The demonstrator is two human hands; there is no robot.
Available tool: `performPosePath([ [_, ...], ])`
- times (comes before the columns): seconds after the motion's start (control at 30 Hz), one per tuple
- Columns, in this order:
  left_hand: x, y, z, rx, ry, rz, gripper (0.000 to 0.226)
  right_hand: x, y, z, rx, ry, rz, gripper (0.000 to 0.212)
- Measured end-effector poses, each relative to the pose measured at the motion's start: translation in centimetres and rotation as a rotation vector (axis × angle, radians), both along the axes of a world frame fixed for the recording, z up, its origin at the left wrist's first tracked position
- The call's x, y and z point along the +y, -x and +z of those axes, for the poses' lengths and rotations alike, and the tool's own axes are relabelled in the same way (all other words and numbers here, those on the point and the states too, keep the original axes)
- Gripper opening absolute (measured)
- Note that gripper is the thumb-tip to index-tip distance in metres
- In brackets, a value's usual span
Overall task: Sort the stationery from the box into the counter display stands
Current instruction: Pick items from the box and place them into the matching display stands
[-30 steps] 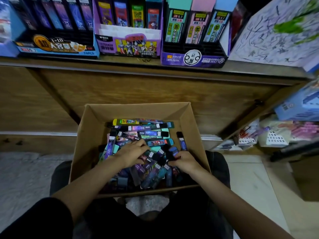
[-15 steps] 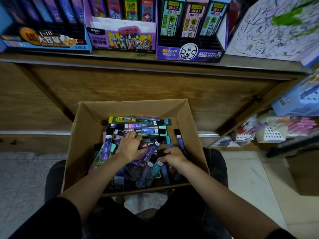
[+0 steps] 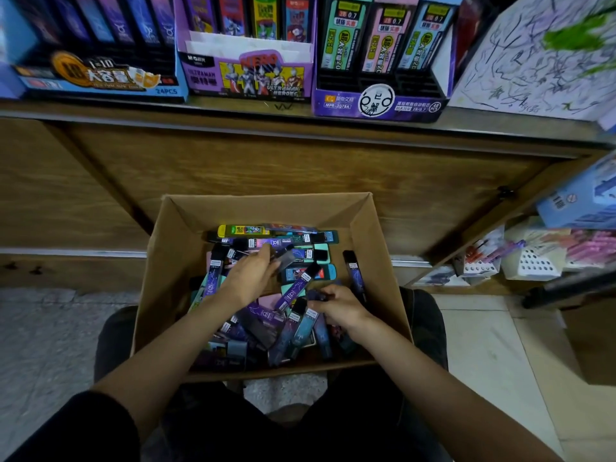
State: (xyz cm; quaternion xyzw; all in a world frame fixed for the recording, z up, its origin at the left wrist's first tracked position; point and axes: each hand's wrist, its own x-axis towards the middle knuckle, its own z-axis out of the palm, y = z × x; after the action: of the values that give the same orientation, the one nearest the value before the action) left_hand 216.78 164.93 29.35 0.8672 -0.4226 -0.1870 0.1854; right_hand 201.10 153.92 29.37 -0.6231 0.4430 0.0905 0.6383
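Since a moment ago my left hand (image 3: 248, 281) has lifted slightly off the pile, its fingers (image 3: 264, 255) now pinching a dark grey lead case (image 3: 285, 258), while my right hand (image 3: 340, 306) stays low, curled round a dark purple case (image 3: 316, 295). Both are inside the cardboard box (image 3: 263, 201) on my lap, among the loose cases (image 3: 293, 288). Picking looks done, I judge; next comes the carry up to the display stands (image 3: 380, 101) on the desk (image 3: 500, 130).

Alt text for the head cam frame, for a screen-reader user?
Seen from above, both hands reach into a cardboard box of mixed pencil-lead cases: the left hand pinches a grey case, the right hand grips a dark case. Display stands sit on the counter above.
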Motion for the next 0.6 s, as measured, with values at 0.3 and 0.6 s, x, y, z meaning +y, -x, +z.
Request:
performPosePath([
  [0.3, 0.7, 1.6, 0.4, 0.871, 0.288, 0.387, 0.013, -1.4, -1.1, 3.4, -0.289, -0.122, -0.219, 0.018],
  [0.6, 1.0, 3.3, 4.2, 1.036, 0.453, 0.345, 0.034, -0.8, -3.8, 7.9, -0.402, -0.078, -0.278, 0.019],
])
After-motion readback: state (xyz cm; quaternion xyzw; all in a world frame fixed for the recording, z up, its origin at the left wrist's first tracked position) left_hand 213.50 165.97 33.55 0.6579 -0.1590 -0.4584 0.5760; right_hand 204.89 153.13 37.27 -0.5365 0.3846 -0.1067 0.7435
